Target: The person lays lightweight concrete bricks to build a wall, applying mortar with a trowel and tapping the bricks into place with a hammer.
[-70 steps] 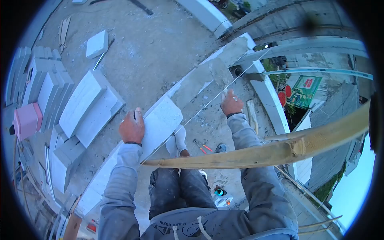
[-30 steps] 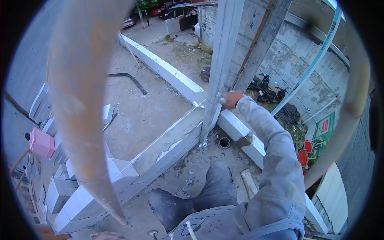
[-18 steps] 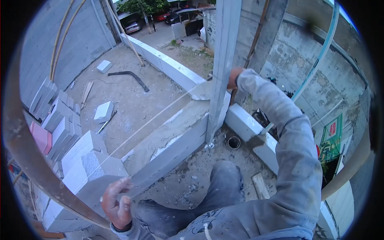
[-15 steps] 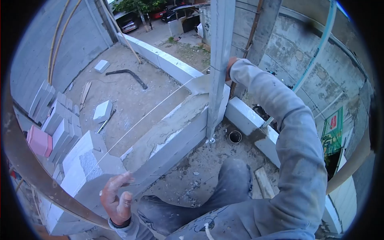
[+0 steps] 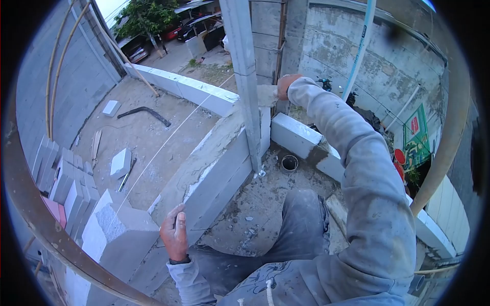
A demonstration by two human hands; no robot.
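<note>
My right hand (image 5: 288,85) is stretched far forward, beside the right side of an upright grey concrete post (image 5: 241,66). Its fingers curl away from me, and what they hold is hidden. Next to it is the mortar-grey top of the wall behind the post. My left hand (image 5: 175,234) hovers near the low block wall (image 5: 217,176), thumb and fingers stretched upward with nothing in them. Mortar (image 5: 204,153) is spread rough along that wall's top. A taut white string (image 5: 168,140) runs above it, from a large pale block (image 5: 120,224) toward the post.
A curved brown bar (image 5: 56,229) crosses close on my left. Stacked grey blocks (image 5: 69,178) stand at far left. A dark bucket (image 5: 289,163) sits on the ground near my knee. Another low white block wall (image 5: 296,133) lies to the right, under a pale blue pipe (image 5: 360,51).
My view has turned right, so the post appears farther left. My left hand has moved right and its fingers are closer together. My right hand stays beside the post.
</note>
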